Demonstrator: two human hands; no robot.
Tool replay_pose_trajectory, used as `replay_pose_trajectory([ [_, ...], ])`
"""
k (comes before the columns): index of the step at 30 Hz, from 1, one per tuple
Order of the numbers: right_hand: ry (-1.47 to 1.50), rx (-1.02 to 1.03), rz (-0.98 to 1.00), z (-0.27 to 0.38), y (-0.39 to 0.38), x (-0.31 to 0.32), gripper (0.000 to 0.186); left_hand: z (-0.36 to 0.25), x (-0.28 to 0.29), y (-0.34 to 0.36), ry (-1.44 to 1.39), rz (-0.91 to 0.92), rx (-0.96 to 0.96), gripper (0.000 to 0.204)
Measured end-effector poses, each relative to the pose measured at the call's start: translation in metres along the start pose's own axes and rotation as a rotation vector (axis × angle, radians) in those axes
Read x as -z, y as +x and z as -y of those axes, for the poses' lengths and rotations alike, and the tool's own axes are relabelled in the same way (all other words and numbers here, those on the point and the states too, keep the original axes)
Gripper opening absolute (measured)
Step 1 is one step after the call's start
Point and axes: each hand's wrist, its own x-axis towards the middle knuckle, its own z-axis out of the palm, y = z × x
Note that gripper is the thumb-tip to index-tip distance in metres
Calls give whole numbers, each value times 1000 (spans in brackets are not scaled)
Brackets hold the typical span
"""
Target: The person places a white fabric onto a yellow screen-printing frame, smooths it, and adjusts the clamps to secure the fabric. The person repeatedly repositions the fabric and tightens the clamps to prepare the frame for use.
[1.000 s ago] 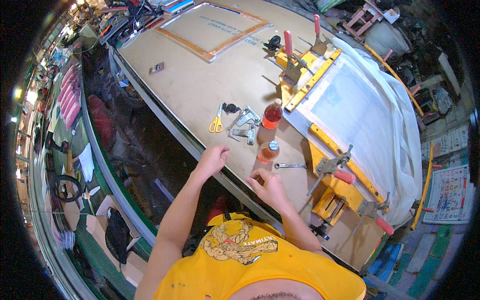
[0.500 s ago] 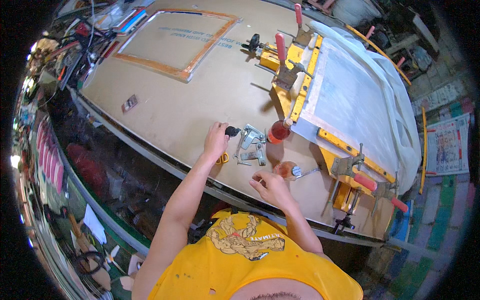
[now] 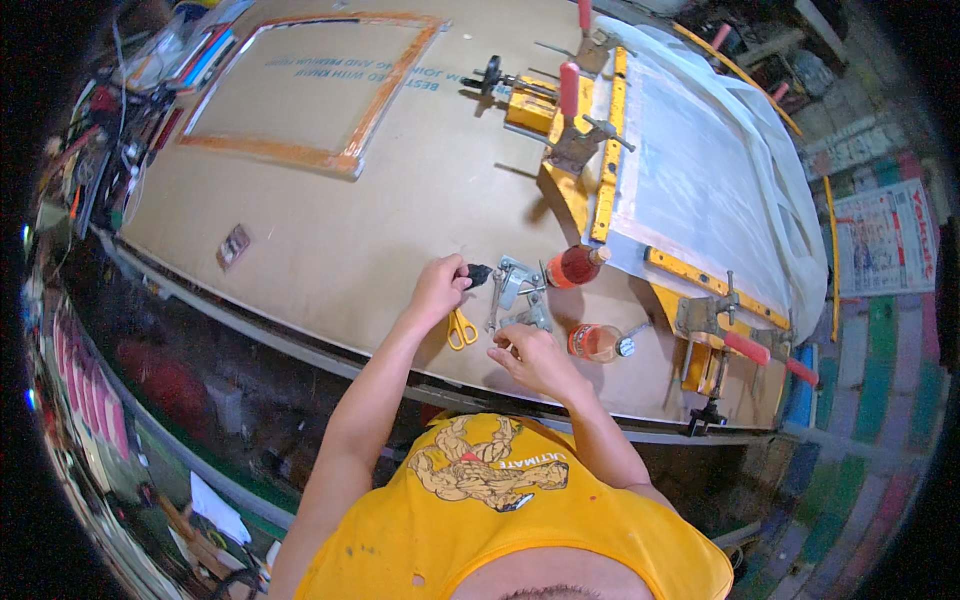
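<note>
My left hand (image 3: 440,287) is closed on a small black object (image 3: 479,274), whose kind I cannot make out. Just to its right lies a grey metal bracket-like piece (image 3: 515,283), with a wrench (image 3: 494,303) alongside. Yellow-handled scissors (image 3: 460,330) rest below the left hand. My right hand (image 3: 537,358) hovers by the lower end of the metal pieces, its fingers loosely bent and a little apart, with nothing seen in them. A bottle of red liquid (image 3: 574,268) and a second bottle with orange-brown contents (image 3: 594,342) are to the right.
On the right, yellow clamp frames (image 3: 607,150) with red handles hold a white mesh screen (image 3: 690,170). An orange-edged frame (image 3: 330,160) lies at the back left. A small card-like packet (image 3: 233,247) sits near the table's front edge. Clutter fills the far left.
The view has shifted, so the table appears moved. My left hand still holds the black object. My right hand is nearer the metal pieces, and the scissors show more fully.
</note>
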Motion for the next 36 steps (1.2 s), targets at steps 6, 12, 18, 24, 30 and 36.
replay_pose_trajectory([
  [6, 31, 22, -443, 11, -4, 37, 24, -83, 28, -8, -912, 166, 46, 17],
  [12, 173, 40, -610, 9, -5, 95, 18, -152, 15, 0, -1120, 225, -27, 17],
  [18, 414, -91, -650, -35, 11, 156, 16, -179, 3, 48, -1048, 111, -50, 15],
  [24, 386, -295, -651, -91, 52, 174, 21, -178, -10, 97, -916, 51, 54, 10],
  [30, 479, -411, -662, -148, 117, 190, 21, -179, -23, 129, -852, 120, 129, 6],
  [36, 357, -492, -709, -177, 180, 195, 19, -183, -42, 153, -829, 155, 172, 8],
])
